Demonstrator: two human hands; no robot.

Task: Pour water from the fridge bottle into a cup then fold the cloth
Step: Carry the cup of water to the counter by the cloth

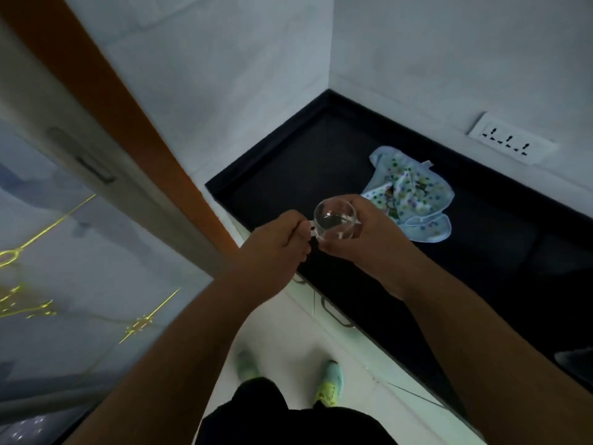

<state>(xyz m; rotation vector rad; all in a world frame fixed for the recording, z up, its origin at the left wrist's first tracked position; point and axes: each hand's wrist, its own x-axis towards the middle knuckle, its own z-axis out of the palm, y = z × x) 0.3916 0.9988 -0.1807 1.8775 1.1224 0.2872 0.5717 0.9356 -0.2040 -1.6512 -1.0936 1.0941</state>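
Left hand (276, 242): I have it knuckles up, fingers curled, pinching the handle of the cup (333, 221). Right hand (365, 239): fingers and thumb wrapped round the cup's body from the far side. Both my forearms: bare, reaching forward from the bottom corners and converging. Wrists: close together, hands nearly touching.

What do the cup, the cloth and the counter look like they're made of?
Cup: clear glass by the look, since the fingers show through it and its rim glints; clear plastic can't be ruled out.
Cloth: soft woven fabric, pale blue with a printed pattern, lying crumpled in folds.
Counter: dark polished stone, perhaps granite, smooth with a faint sheen.
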